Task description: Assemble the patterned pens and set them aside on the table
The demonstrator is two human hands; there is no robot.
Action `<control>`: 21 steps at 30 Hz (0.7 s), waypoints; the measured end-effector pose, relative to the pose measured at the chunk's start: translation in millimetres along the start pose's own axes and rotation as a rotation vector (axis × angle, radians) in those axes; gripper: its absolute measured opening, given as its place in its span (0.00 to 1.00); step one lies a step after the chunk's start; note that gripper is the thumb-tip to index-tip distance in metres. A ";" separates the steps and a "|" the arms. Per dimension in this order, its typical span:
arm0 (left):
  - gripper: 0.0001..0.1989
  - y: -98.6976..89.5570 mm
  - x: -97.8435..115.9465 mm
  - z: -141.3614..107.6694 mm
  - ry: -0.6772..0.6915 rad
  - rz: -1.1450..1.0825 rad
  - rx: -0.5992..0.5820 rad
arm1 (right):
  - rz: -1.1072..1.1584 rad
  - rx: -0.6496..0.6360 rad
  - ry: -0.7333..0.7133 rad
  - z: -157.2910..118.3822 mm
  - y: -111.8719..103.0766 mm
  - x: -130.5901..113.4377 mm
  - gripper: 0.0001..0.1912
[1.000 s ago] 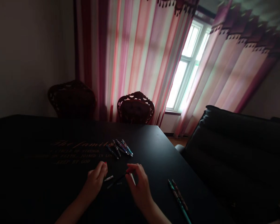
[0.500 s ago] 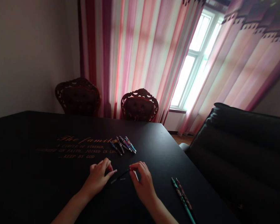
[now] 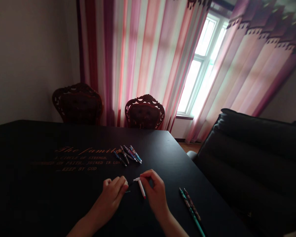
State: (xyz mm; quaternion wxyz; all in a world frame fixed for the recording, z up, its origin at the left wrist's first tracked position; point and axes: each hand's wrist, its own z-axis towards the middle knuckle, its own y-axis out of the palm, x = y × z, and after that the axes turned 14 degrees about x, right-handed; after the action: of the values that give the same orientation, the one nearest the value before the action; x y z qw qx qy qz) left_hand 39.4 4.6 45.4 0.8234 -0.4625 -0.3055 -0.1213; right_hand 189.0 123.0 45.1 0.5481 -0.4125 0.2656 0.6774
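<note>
My left hand [image 3: 115, 192] is closed, its fingertips around one end of a thin dark pen refill [image 3: 132, 182]. My right hand [image 3: 155, 187] pinches with thumb and forefinger at the refill's other end, by a small whitish piece [image 3: 136, 179]. Between the hands, close to my right thumb, is a white pen barrel [image 3: 141, 189] with a red tip. A short thin piece [image 3: 127, 191] lies on the black table [image 3: 71, 204] beside my left fingertips. What my curled left fingers cover is hidden.
Several patterned pens [image 3: 130, 154] lie in a bunch beyond my hands. Two long pens, one a green pen [image 3: 192, 212], lie to the right. Two carved chairs, the nearer a chair [image 3: 145, 113], stand behind the table, and a dark armchair [image 3: 246, 158] is at the right.
My left hand has moved right and closed on the refill, which it was apart from before. My right hand has shifted slightly right, and the white barrel shows more fully between the hands.
</note>
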 end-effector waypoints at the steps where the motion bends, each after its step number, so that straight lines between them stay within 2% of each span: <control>1: 0.17 -1.5 2.3 -0.3 0.018 0.013 -0.023 | 0.011 -0.006 0.002 0.3 -0.9 -0.9 0.04; 7: 0.17 -2.6 7.7 -1.3 0.082 0.051 -0.077 | -0.054 -0.114 -0.144 -6.6 3.7 -4.0 0.05; 12: 0.17 -1.9 6.2 0.3 0.053 0.012 -0.097 | -0.097 -0.178 -0.204 -11.0 7.3 -1.2 0.04; 16: 0.20 1.2 -3.7 3.8 -0.085 -0.145 0.022 | -0.129 -0.147 -0.159 -8.7 4.8 1.5 0.09; 19: 0.22 3.4 -17.3 8.2 -0.207 -0.279 0.162 | -0.307 -0.196 -0.243 -7.5 4.4 4.2 0.07; 21: 0.23 3.7 -25.1 10.8 -0.249 -0.287 0.203 | -0.420 -0.264 -0.306 -9.0 6.6 6.9 0.08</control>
State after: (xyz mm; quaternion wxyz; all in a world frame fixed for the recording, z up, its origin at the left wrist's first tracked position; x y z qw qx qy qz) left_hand 17.3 13.6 31.6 0.7961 -0.3402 -0.4781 -0.1480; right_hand 184.7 117.6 33.9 0.6517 -0.4193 -0.0018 0.6321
